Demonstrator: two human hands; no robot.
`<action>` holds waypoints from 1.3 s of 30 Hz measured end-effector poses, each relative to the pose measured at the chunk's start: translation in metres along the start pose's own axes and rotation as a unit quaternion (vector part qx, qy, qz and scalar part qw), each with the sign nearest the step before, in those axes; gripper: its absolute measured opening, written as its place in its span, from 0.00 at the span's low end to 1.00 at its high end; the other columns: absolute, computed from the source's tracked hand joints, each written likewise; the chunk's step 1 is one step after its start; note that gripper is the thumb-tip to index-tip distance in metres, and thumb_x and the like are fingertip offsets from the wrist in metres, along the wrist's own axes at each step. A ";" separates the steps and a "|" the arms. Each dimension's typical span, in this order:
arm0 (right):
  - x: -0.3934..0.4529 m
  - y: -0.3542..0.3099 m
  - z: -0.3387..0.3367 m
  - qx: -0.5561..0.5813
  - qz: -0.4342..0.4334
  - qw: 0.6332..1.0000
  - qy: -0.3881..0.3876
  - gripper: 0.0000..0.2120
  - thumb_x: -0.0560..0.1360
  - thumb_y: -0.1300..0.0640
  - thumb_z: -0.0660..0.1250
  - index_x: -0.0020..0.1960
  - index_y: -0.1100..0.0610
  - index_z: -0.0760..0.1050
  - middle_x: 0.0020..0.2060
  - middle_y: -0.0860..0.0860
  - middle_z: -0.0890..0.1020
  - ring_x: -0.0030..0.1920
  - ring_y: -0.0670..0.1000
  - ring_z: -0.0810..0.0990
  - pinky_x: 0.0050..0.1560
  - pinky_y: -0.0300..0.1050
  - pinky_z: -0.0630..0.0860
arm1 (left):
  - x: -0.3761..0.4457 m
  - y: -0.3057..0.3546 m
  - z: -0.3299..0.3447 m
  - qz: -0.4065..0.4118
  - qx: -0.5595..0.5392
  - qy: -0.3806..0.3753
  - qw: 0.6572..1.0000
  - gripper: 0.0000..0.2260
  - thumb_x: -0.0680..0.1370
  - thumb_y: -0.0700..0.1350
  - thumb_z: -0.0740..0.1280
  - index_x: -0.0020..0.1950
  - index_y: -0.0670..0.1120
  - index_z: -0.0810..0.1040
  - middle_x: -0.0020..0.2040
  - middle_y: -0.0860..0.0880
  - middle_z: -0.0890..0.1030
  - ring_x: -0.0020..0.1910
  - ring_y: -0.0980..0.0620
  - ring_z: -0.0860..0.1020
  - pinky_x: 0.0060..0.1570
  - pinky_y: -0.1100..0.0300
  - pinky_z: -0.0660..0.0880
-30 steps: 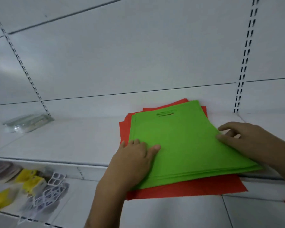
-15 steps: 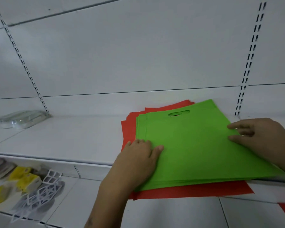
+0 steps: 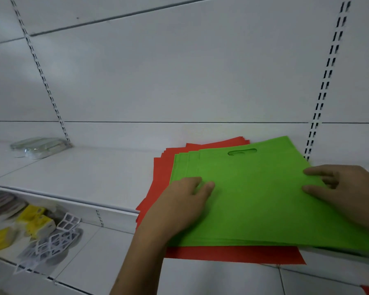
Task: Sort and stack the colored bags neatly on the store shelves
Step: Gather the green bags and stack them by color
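A stack of green bags (image 3: 264, 194) is seen right of centre in the frame, lying on a stack of red bags (image 3: 232, 255) on the white shelf (image 3: 83, 177). The left hand (image 3: 183, 203) is laid flat on the green stack's left edge, fingers pressed together. The right hand (image 3: 345, 188) is set at the right edge with fingers loosely curled; whether the edge is pinched cannot be told.

Both stacks overhang the shelf's front edge, so a slide off the front is judged possible if they are pushed unevenly. The green layers are fanned at the upper left corner and could skew further.

No container is visible; a clear plastic packet (image 3: 38, 145) lies at upper left, and yellow packs (image 3: 35, 220) on the lower shelf (image 3: 90, 258).
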State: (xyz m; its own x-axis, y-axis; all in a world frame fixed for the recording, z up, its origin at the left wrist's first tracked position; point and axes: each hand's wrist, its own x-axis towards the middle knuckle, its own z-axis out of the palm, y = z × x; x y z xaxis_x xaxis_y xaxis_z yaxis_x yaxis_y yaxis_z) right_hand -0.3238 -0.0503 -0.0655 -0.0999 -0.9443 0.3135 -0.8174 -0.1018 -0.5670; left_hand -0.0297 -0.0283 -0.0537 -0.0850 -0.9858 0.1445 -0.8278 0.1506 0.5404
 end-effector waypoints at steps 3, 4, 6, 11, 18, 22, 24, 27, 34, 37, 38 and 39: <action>-0.002 0.004 -0.006 0.102 0.011 0.995 0.006 0.21 0.53 0.27 0.72 0.43 0.31 0.78 0.46 0.50 0.83 0.43 0.45 0.80 0.53 0.46 0.76 | 0.007 -0.007 -0.003 -0.043 -0.232 0.062 0.970 0.18 0.79 0.54 0.61 0.68 0.50 0.73 0.68 0.50 0.74 0.64 0.53 0.72 0.67 0.56 0.66; -0.002 0.010 -0.004 0.125 0.013 0.992 0.001 0.26 0.47 0.22 0.68 0.43 0.27 0.76 0.44 0.48 0.82 0.43 0.44 0.80 0.51 0.45 0.78 | 0.010 -0.011 -0.004 -0.070 -0.338 0.074 0.936 0.16 0.79 0.50 0.62 0.67 0.49 0.73 0.66 0.48 0.75 0.62 0.51 0.74 0.65 0.53 0.70; -0.006 0.005 -0.004 0.163 0.021 0.986 0.001 0.20 0.52 0.29 0.74 0.43 0.28 0.77 0.47 0.51 0.83 0.44 0.44 0.81 0.48 0.44 0.79 | 0.018 -0.019 -0.007 -0.126 -0.502 0.078 0.852 0.17 0.79 0.45 0.63 0.67 0.43 0.71 0.63 0.44 0.74 0.58 0.43 0.77 0.57 0.50 0.77; -0.005 0.007 -0.002 0.183 0.011 0.982 -0.031 0.15 0.62 0.48 0.78 0.45 0.36 0.77 0.49 0.53 0.83 0.45 0.48 0.81 0.42 0.42 0.80 | 0.030 -0.023 -0.012 -0.164 -0.552 0.031 0.817 0.15 0.79 0.43 0.63 0.63 0.39 0.71 0.56 0.38 0.78 0.45 0.43 0.81 0.39 0.53 0.81; -0.001 0.011 0.007 0.171 -0.023 0.981 -0.091 0.16 0.68 0.60 0.75 0.50 0.44 0.77 0.46 0.47 0.82 0.44 0.43 0.82 0.44 0.32 0.76 | 0.018 -0.010 -0.008 -0.023 -0.300 -0.046 0.952 0.15 0.75 0.43 0.70 0.60 0.56 0.78 0.59 0.49 0.79 0.53 0.49 0.81 0.55 0.50 0.78; -0.008 0.004 -0.001 0.212 -0.039 0.974 -0.066 0.19 0.68 0.60 0.75 0.52 0.41 0.77 0.50 0.41 0.82 0.43 0.39 0.82 0.41 0.34 0.78 | 0.014 -0.002 -0.004 0.056 -0.248 -0.003 0.967 0.22 0.74 0.35 0.69 0.59 0.61 0.78 0.60 0.55 0.79 0.56 0.55 0.79 0.56 0.51 0.78; -0.016 -0.001 -0.006 0.238 -0.027 0.968 -0.071 0.21 0.67 0.60 0.75 0.54 0.41 0.77 0.49 0.41 0.82 0.41 0.40 0.83 0.41 0.37 0.79 | 0.012 0.003 -0.002 0.075 -0.259 0.033 0.963 0.23 0.74 0.34 0.69 0.58 0.63 0.79 0.59 0.57 0.80 0.55 0.56 0.80 0.56 0.51 0.78; -0.031 -0.004 -0.011 0.254 -0.015 0.966 -0.044 0.24 0.68 0.63 0.75 0.56 0.40 0.75 0.50 0.42 0.82 0.42 0.42 0.83 0.45 0.41 0.80 | 0.005 0.013 -0.001 0.089 -0.291 0.094 0.948 0.20 0.74 0.35 0.69 0.56 0.60 0.81 0.56 0.55 0.82 0.53 0.55 0.81 0.54 0.51 0.79; -0.083 -0.002 -0.031 0.193 -0.045 0.976 0.093 0.29 0.70 0.64 0.72 0.62 0.39 0.71 0.52 0.34 0.76 0.49 0.31 0.76 0.47 0.27 0.72 | -0.020 0.034 0.002 0.099 -0.404 -0.044 0.908 0.20 0.72 0.36 0.70 0.58 0.57 0.80 0.51 0.55 0.84 0.46 0.52 0.84 0.41 0.57 0.81; -0.110 0.001 -0.044 0.193 -0.025 0.974 0.114 0.30 0.70 0.65 0.72 0.63 0.39 0.70 0.53 0.32 0.74 0.49 0.29 0.75 0.45 0.23 0.71 | -0.020 0.048 0.010 0.143 -0.348 -0.041 0.926 0.22 0.73 0.36 0.70 0.59 0.60 0.79 0.55 0.57 0.81 0.49 0.57 0.82 0.46 0.57 0.81; -0.121 0.002 -0.049 0.198 -0.017 0.973 0.117 0.30 0.70 0.66 0.72 0.63 0.39 0.70 0.54 0.32 0.74 0.49 0.29 0.75 0.45 0.23 0.72 | -0.021 0.055 0.014 0.160 -0.332 -0.036 0.929 0.21 0.73 0.36 0.70 0.58 0.60 0.79 0.56 0.58 0.80 0.50 0.58 0.82 0.47 0.58 0.81; -0.134 0.003 -0.054 0.203 -0.008 0.972 0.119 0.31 0.71 0.67 0.71 0.64 0.38 0.70 0.55 0.33 0.74 0.51 0.30 0.76 0.47 0.25 0.74 | -0.024 0.062 0.018 0.175 -0.324 -0.029 0.929 0.21 0.73 0.37 0.70 0.58 0.61 0.79 0.56 0.58 0.80 0.50 0.58 0.81 0.48 0.58 0.81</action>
State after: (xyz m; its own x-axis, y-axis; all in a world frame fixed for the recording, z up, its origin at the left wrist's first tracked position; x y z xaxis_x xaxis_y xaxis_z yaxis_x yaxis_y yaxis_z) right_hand -0.3434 0.0928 -0.0678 -0.2566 -0.8475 0.4647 -0.5337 -0.2766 -0.7991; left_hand -0.0884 0.0032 -0.0384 -0.3311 -0.8675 0.3713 -0.2384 0.4576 0.8566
